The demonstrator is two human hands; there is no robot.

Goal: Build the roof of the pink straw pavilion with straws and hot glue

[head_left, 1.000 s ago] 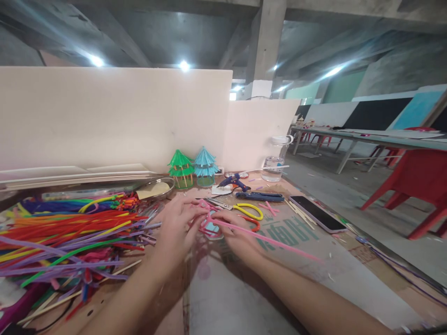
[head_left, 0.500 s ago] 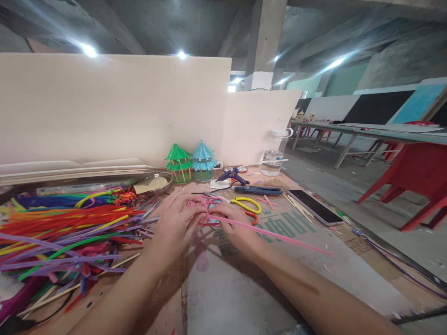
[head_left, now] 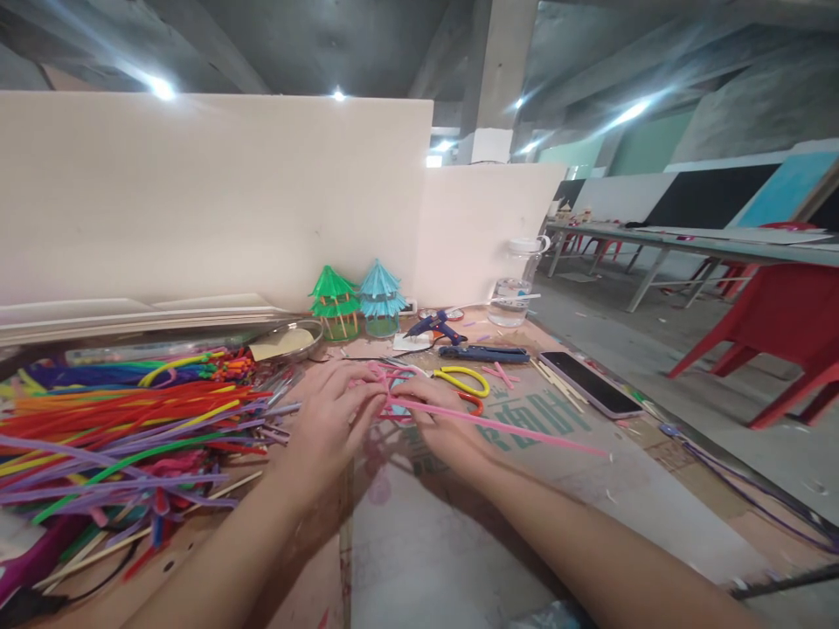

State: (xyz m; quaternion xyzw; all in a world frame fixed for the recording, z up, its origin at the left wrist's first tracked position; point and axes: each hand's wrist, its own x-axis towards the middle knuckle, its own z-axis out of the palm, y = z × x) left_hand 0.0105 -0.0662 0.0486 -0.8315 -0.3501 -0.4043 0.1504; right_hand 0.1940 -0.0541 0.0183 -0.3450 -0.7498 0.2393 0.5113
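Between my hands is a small pink frame [head_left: 397, 414] with a pink pipe cleaner [head_left: 511, 427] joined at it, the long free end stretching to the right. My left hand [head_left: 337, 406] is closed on the frame's left side, fingers bent and thumb against it. My right hand [head_left: 438, 415] pinches the pipe cleaner close to the frame. Parts of the frame are hidden behind my fingers. Just beyond my right hand lie scissors with yellow [head_left: 462, 380] and orange handles, partly covered.
Colourful pipe cleaners [head_left: 131, 428] heap up on the left. Behind stand a green model pavilion [head_left: 334, 301] and a blue one [head_left: 381, 297]. A glue gun [head_left: 436, 327], a dark blue stapler-like tool [head_left: 483, 354], a phone [head_left: 590, 384] and a water bottle [head_left: 513, 284] sit farther back and right.
The pipe cleaner's free end has shifted slightly left and up. Both hands keep almost the same place and hold, and the whole view has tilted a little.
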